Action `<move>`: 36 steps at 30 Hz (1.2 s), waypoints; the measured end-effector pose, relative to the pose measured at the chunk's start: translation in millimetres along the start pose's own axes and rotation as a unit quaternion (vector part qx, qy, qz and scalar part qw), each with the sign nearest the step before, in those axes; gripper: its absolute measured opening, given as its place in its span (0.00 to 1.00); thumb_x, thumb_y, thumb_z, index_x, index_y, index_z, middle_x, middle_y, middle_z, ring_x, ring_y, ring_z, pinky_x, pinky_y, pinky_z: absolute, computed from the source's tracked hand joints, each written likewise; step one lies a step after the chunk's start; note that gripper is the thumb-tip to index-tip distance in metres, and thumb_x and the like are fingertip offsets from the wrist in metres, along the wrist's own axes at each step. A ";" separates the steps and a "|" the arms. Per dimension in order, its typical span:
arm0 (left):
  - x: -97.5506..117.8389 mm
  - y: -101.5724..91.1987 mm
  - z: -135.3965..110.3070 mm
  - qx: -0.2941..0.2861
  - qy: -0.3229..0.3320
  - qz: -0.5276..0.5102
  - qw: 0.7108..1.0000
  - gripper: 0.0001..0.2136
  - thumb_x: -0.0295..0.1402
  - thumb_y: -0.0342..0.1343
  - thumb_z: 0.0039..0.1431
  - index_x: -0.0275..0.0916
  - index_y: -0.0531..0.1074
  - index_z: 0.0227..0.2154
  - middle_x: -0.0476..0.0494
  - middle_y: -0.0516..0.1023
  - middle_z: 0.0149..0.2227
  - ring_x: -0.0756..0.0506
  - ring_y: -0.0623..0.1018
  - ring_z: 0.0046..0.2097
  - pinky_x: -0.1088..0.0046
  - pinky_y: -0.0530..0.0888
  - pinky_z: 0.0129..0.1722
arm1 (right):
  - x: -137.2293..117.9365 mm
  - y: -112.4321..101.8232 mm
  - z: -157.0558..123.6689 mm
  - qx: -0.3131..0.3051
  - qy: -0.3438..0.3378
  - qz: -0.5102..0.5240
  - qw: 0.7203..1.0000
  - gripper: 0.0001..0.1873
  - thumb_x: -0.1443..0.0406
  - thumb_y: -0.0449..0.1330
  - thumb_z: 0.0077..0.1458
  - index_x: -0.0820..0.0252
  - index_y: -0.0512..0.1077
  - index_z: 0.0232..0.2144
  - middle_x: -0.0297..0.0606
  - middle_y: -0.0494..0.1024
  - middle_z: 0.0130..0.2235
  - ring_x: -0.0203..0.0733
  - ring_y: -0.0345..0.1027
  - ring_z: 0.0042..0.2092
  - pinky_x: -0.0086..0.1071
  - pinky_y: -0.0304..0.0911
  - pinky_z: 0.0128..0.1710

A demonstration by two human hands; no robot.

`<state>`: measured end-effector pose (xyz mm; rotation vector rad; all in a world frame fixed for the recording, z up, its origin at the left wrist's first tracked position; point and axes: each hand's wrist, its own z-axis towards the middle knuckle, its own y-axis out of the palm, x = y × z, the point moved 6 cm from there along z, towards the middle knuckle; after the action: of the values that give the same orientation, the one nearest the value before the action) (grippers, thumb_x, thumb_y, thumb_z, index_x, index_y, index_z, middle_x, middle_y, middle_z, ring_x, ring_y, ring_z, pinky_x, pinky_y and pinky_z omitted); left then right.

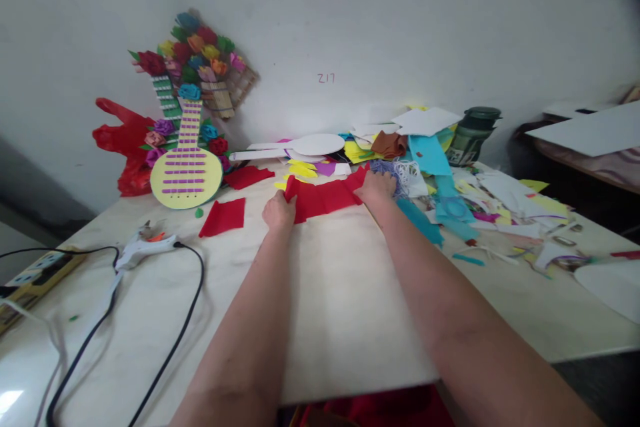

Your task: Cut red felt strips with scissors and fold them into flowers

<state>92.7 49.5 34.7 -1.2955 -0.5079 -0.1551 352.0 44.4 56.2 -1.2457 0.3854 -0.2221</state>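
Gripping crinkled red paper sheet [325, 199], both hands [279, 211] clenched on its ends

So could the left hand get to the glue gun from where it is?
Probably yes. The left hand grips the red paper, and the glue gun lies further to its left with only bare table between. It would need to release the paper first.

fingertips of both hands hidden behind the red crepe sheet [325, 198]. red material [380, 408] at the bottom edge cut off. paper scraps [505, 203] at right too jumbled to identify.
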 end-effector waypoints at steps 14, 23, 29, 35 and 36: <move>-3.8 -6.7 2.4 0.036 -0.026 -0.035 0.998 0.15 0.46 0.47 0.52 0.44 0.68 0.37 0.41 0.76 0.37 0.40 0.74 0.41 0.67 0.68 0.35 | -13.4 -46.2 -2.4 0.078 -0.029 0.022 0.996 0.19 0.62 0.47 0.56 0.67 0.72 0.42 0.54 0.66 0.49 0.56 0.54 0.52 0.44 0.53 0.45; -14.4 -8.0 7.8 0.066 -0.078 -0.075 0.992 0.14 0.45 0.48 0.52 0.43 0.68 0.36 0.40 0.76 0.36 0.40 0.74 0.41 0.66 0.68 0.36 | -44.0 -32.0 22.7 0.048 -0.042 0.123 0.990 0.15 0.63 0.51 0.53 0.62 0.74 0.37 0.47 0.76 0.38 0.46 0.68 0.42 0.33 0.61 0.39; -20.7 -2.3 13.0 0.065 -0.111 -0.092 0.987 0.14 0.44 0.49 0.51 0.42 0.69 0.36 0.39 0.75 0.37 0.39 0.74 0.42 0.64 0.69 0.37 | -42.3 -27.5 31.3 0.021 -0.074 0.097 0.992 0.14 0.67 0.52 0.51 0.65 0.73 0.39 0.50 0.75 0.39 0.46 0.69 0.42 0.33 0.62 0.38; -19.8 -0.3 15.1 0.059 -0.106 -0.091 0.988 0.13 0.43 0.50 0.51 0.42 0.69 0.36 0.38 0.75 0.38 0.38 0.74 0.42 0.61 0.69 0.38 | 0.4 -31.4 26.1 -0.047 -0.059 -0.021 0.997 0.18 0.70 0.55 0.47 0.68 0.72 0.42 0.56 0.73 0.42 0.50 0.67 0.46 0.35 0.61 0.41; -19.6 -0.6 14.9 0.058 -0.105 -0.091 0.989 0.13 0.43 0.50 0.51 0.42 0.68 0.36 0.38 0.75 0.38 0.38 0.73 0.43 0.61 0.69 0.38 | 5.1 -29.5 24.6 -0.067 -0.065 -0.018 0.995 0.18 0.70 0.54 0.47 0.68 0.72 0.42 0.56 0.72 0.43 0.50 0.67 0.46 0.36 0.61 0.41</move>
<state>71.2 60.1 29.3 -1.1570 -0.8042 -0.1395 367.8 54.9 90.0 -1.3926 0.2698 -0.1464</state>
